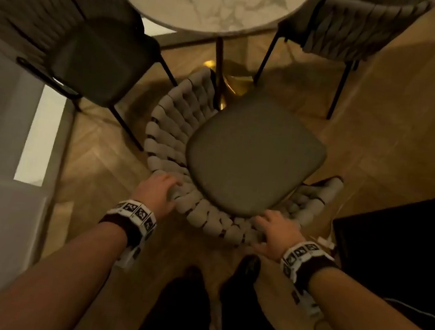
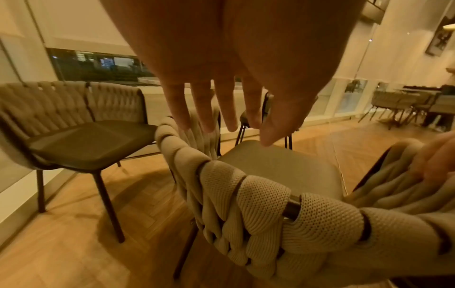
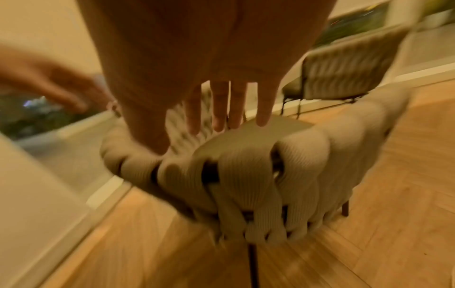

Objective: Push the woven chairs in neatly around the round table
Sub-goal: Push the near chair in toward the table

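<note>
A round marble table (image 1: 213,1) stands at the top of the head view on a gold pedestal (image 1: 233,78). The nearest woven chair (image 1: 254,153) sits in front of me, its grey seat pointing at the pedestal and lying mostly outside the tabletop. My left hand (image 1: 158,187) (image 2: 234,124) rests with straight fingers over the left part of its beige woven backrest (image 2: 270,204). My right hand (image 1: 276,233) (image 3: 194,126) lies on the right part of the backrest (image 3: 246,175), fingers straight, thumb touching the weave. Two more woven chairs stand left (image 1: 92,57) and right (image 1: 348,24) of the table.
A dark piece of furniture (image 1: 408,240) stands close on the right. A white wall and ledge (image 1: 2,108) run along the left. My feet (image 1: 244,270) are just behind the chair on the wooden floor (image 1: 94,165). The right wrist view is blurred.
</note>
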